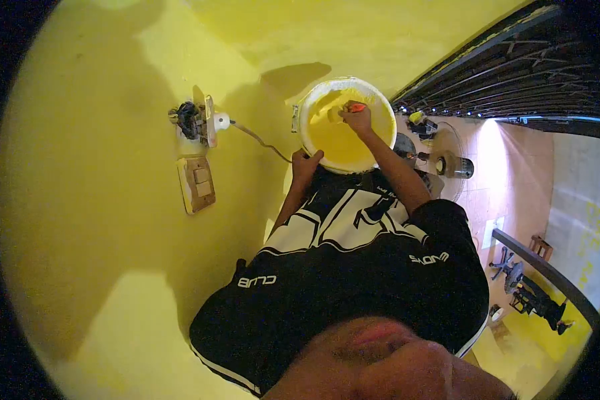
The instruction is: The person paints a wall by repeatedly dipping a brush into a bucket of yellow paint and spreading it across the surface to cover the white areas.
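Note:
A white bucket (pixel 384 110) holds yellow paint (pixel 343 143). My left hand (pixel 307 165) is at the bucket's near left rim, its thumb and fingers closed on the edge. Over the paint, my right hand (pixel 357 120) is closed around a tool with a red handle (pixel 357 107). The tool's lower part looks yellow and blends with the paint, so its shape is hard to make out.
On the yellow wall at left are an opened switch box (pixel 197 185) and a socket with a white plug (pixel 221 121), its cable running toward the bucket. A dark folding grille (pixel 513 67) stands upper right. A person (pixel 543 303) is far off at lower right.

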Demonstrator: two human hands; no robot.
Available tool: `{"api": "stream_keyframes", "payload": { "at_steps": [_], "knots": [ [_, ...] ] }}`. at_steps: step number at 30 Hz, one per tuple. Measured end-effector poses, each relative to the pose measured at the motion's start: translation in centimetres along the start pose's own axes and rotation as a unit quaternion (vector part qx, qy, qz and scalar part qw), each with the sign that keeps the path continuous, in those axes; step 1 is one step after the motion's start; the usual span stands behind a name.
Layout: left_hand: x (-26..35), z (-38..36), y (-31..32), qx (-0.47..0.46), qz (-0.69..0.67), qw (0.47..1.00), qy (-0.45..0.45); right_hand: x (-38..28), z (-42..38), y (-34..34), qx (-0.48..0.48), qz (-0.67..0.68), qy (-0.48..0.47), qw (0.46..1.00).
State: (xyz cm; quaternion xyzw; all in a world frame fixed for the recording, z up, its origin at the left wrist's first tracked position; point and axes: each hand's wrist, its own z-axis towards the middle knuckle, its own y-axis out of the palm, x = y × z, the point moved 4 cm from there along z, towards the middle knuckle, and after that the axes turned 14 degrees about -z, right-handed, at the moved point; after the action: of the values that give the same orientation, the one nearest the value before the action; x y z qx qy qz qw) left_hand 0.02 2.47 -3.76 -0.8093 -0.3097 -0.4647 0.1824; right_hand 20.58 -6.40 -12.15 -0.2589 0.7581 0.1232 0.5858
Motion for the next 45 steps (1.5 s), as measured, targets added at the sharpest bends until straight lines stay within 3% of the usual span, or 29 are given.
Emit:
{"api": "stream_keyframes", "payload": {
  "at_steps": [2, 7, 12, 14, 18, 19, 21, 23, 25, 27, 30, 33, 35, 36, 38, 39, 40, 42, 45],
  "knots": [
    [0.4, -0.5, 0.3, 0.006, -0.013, 1.000, 0.001, 1.3, 1.2, 1.1, 0.052, -0.202, -0.032, 0.978],
    [1.8, -1.7, 0.0, 0.007, 0.018, 1.000, -0.020, -1.2, -1.0, 3.0, 0.046, -0.237, -0.042, 0.970],
    [2.2, -2.1, 0.0, -0.001, 0.023, 1.000, 0.018, -1.0, -1.3, 2.4, 0.019, -0.224, -0.048, 0.973],
    [2.3, -2.5, -0.1, -0.005, 0.006, 1.000, 0.023, -1.4, -1.0, 1.9, 0.033, -0.228, -0.102, 0.968],
    [-0.5, -0.8, -0.3, -0.007, -0.021, 0.999, 0.050, -0.1, -1.3, 1.7, 0.072, -0.302, -0.126, 0.942],
    [0.3, -1.0, -0.2, -0.007, -0.021, 0.998, 0.054, 1.7, -0.4, 1.6, 0.056, -0.262, -0.120, 0.956],
    [1.4, -2.3, -0.1, 0.020, -0.015, 0.999, -0.029, 1.4, -0.3, 1.4, 0.037, -0.222, -0.114, 0.968],
    [0.4, -1.8, 0.0, 0.015, -0.034, 0.999, 0.000, -2.8, -2.0, 0.5, 0.044, -0.172, -0.100, 0.979],
    [0.1, -1.4, 0.0, 0.007, -0.052, 0.998, 0.029, -2.8, -2.5, 0.5, 0.041, -0.180, -0.095, 0.978],
    [-0.5, -1.0, 0.0, 0.017, -0.009, 1.000, -0.005, -1.8, -2.4, 0.4, 0.039, -0.190, -0.087, 0.977],
    [2.7, -2.5, 0.4, 0.029, 0.042, 0.999, -0.009, 0.1, -1.0, -0.1, 0.028, -0.185, -0.120, 0.975],
    [3.8, -3.6, 0.5, 0.045, 0.040, 0.998, 0.018, -2.1, -1.0, -2.1, 0.049, -0.161, -0.067, 0.983],
    [3.2, -3.2, 0.5, 0.038, 0.027, 0.998, 0.032, -4.9, -1.7, -3.4, 0.029, 0.011, 0.032, 0.999],
    [3.1, -2.9, 0.4, 0.032, 0.014, 0.998, 0.046, -5.7, -2.2, -4.1, 0.029, 0.011, 0.029, 0.999],
    [2.2, -2.5, 0.2, 0.024, -0.007, 0.999, 0.033, -7.5, -3.2, -5.0, -0.018, 0.138, 0.015, 0.990],
    [1.7, -2.2, 0.1, 0.015, -0.026, 0.999, 0.016, -7.9, -3.6, -5.1, 0.009, 0.132, 0.087, 0.987],
    [1.0, -1.8, -0.1, 0.017, -0.028, 0.999, 0.019, -7.7, -3.8, -5.3, 0.007, 0.131, 0.084, 0.988],
    [0.1, -1.5, -0.3, 0.025, -0.049, 0.998, 0.009, -6.7, -4.4, -5.0, -0.069, 0.266, 0.115, 0.955],
    [0.5, -1.5, -0.3, 0.020, -0.051, 0.998, -0.007, -5.5, -5.1, -3.9, -0.008, 0.195, 0.113, 0.974]
  ]
}}
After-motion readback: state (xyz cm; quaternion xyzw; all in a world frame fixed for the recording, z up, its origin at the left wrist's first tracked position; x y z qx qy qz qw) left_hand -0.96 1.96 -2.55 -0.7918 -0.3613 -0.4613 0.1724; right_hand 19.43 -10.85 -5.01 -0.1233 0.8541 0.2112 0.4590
